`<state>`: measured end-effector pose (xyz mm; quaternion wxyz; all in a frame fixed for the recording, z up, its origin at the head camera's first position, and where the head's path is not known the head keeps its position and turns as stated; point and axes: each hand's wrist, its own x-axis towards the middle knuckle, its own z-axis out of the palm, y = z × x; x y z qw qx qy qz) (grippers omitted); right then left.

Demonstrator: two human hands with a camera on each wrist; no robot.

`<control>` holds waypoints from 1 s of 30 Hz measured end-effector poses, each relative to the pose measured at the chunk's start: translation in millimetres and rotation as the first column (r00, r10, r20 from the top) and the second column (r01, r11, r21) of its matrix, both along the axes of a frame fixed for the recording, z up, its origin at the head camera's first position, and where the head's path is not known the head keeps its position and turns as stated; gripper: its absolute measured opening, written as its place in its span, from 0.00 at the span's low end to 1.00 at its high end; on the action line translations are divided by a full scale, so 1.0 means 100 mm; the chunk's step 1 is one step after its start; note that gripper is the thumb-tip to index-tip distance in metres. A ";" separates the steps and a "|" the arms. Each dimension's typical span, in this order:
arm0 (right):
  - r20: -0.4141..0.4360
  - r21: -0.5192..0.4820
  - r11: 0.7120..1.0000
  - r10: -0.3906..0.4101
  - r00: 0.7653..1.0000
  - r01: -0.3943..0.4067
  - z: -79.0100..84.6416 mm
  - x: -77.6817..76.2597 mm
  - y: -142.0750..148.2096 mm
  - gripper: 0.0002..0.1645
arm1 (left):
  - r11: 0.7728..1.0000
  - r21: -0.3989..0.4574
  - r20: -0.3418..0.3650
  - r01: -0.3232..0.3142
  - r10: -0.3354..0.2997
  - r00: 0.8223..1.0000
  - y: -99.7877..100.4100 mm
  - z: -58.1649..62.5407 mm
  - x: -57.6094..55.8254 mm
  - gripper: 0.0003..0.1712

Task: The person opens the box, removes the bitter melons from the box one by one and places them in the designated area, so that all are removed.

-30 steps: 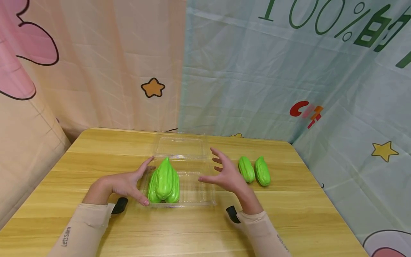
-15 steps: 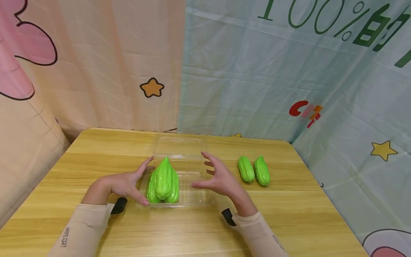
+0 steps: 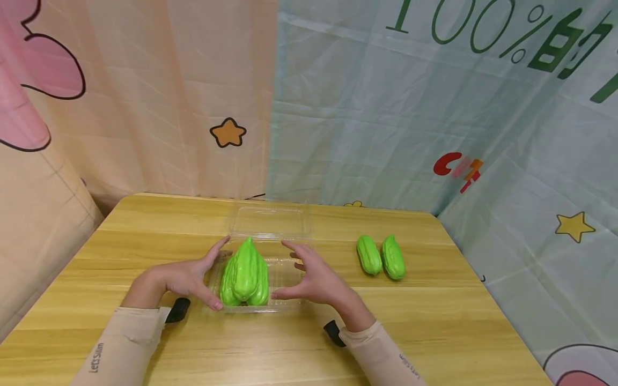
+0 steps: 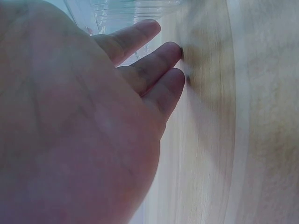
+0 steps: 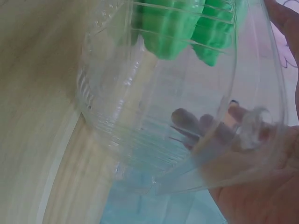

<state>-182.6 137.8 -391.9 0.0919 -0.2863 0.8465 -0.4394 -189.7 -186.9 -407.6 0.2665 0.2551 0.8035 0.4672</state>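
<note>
A clear plastic clamshell box (image 3: pixel 285 309) lies on the table with its lid (image 3: pixel 270 220) folded back. Several green bitter melons (image 3: pixel 246 271) are piled in its left half, one on top of the others. My left hand (image 3: pixel 188 276) is at the box's left end, fingers and thumb spread along that side. At the right half is my right hand (image 3: pixel 316 279), fingers spread, thumb toward the melons but apart from them. Through the clear plastic in the right wrist view, the fingers (image 5: pixel 187 121) show blurred; contact with the box is unclear. Neither hand holds a melon.
Two more bitter melons, one (image 3: pixel 369 255) beside the other (image 3: pixel 393 257), lie on the wooden table (image 3: pixel 434 316) to the right of the box. A printed curtain (image 3: pixel 357 118) hangs behind the table's back edge.
My right hand has moved left and slightly toward me, from the box's right end to nearer the piled melons. My left hand has stayed in place, and the two loose melons have not moved.
</note>
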 end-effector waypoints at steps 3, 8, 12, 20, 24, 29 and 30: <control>-0.001 -0.018 1.000 0.013 1.000 -0.013 0.00 0.01 -0.03 0.63 | 1.000 -0.002 -0.005 0.000 0.000 1.000 0.00 0.00 0.00 0.86; 0.000 -0.029 0.999 0.042 0.999 -0.042 0.04 0.03 -0.11 0.63 | 1.000 -0.003 -0.016 0.003 -0.003 1.000 0.00 0.00 0.01 0.86; -0.023 -0.014 0.997 0.070 0.997 -0.071 0.07 0.03 -0.18 0.63 | 1.000 -0.005 -0.022 0.002 -0.003 1.000 0.00 0.00 0.01 0.86; -0.136 0.079 0.992 0.108 0.985 -0.098 0.09 0.04 -0.32 0.65 | 1.000 -0.007 -0.030 0.008 -0.009 1.000 -0.01 -0.02 0.01 0.86; -0.123 0.054 0.991 0.131 0.984 -0.125 0.08 0.04 -0.38 0.63 | 1.000 -0.003 -0.025 0.014 -0.015 1.000 -0.01 -0.02 0.00 0.86; -0.105 0.068 0.989 0.140 0.985 -0.133 0.08 0.03 -0.45 0.61 | 1.000 -0.012 -0.023 0.014 -0.014 1.000 -0.01 -0.02 -0.01 0.86; -0.107 0.075 0.988 0.140 0.984 -0.133 0.08 0.03 -0.46 0.61 | 1.000 -0.012 -0.022 0.012 -0.013 1.000 -0.01 -0.02 -0.01 0.86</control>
